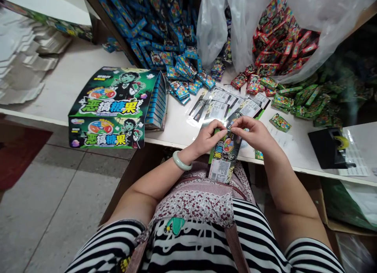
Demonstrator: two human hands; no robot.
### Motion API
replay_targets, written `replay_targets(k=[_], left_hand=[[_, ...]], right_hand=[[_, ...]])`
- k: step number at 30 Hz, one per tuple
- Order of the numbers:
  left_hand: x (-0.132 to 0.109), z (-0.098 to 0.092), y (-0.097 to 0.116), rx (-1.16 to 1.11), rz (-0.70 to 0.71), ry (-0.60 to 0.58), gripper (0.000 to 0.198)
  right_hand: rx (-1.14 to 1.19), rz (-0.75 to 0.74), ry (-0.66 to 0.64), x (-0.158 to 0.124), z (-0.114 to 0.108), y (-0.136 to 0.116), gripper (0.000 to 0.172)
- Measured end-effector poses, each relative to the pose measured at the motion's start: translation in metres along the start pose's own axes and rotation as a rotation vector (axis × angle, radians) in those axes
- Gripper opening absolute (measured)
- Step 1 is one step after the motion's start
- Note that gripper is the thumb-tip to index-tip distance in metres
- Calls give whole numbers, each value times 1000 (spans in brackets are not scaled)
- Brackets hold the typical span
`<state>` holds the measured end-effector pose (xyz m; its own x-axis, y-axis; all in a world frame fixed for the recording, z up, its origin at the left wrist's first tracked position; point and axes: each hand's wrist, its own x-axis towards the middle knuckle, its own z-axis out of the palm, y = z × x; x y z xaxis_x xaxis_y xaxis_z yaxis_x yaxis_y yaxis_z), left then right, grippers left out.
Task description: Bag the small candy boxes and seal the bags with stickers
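From the head camera: the printed packet hangs below your fingers, overlapping the near edge of the white tabletop, its long axis running toward your lap. Your left hand and right hand are about equally near, almost touching; each has thumb and forefinger pinching the packet's top edge.

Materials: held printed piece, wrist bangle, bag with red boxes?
Held printed piece: probably coated card; flat, straight edges, colour print.
Wrist bangle: polished stone, glass or resin, can't tell; pale green, smooth sheen.
Bag: likely thin plastic film; translucent, wrinkled, glossy.
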<state>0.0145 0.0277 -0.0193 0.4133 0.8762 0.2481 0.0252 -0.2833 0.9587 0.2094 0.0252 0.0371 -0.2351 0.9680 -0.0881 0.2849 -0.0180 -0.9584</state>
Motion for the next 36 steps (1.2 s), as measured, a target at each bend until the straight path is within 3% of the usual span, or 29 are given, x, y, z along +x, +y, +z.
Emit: replay_targets(k=[15, 19, 22, 25, 28, 32, 36], left_hand=[[0, 5, -3, 71, 16, 78, 14], [-1, 3, -3, 124, 49, 64, 14], [-2, 2, -3, 137, 73, 43, 14], [-4, 2, -1, 113, 105, 29, 16], [-3, 2, 3, 84, 144, -41, 19], [0, -5, 7, 74, 151, -95, 16], [-6, -17, -1, 24, 57, 82, 19]], right_hand=[[-43, 33, 30, 6, 5, 5, 20], [109, 116, -31, 14, 2, 18, 30], [247, 258, -118, 17, 2, 24, 35], [392, 428, -254, 17, 6, 26, 28], [465, 468, -306, 17, 7, 26, 17], [553, 467, -228, 15, 0, 29, 19], [641, 388, -59, -4, -7, 39, 39]])
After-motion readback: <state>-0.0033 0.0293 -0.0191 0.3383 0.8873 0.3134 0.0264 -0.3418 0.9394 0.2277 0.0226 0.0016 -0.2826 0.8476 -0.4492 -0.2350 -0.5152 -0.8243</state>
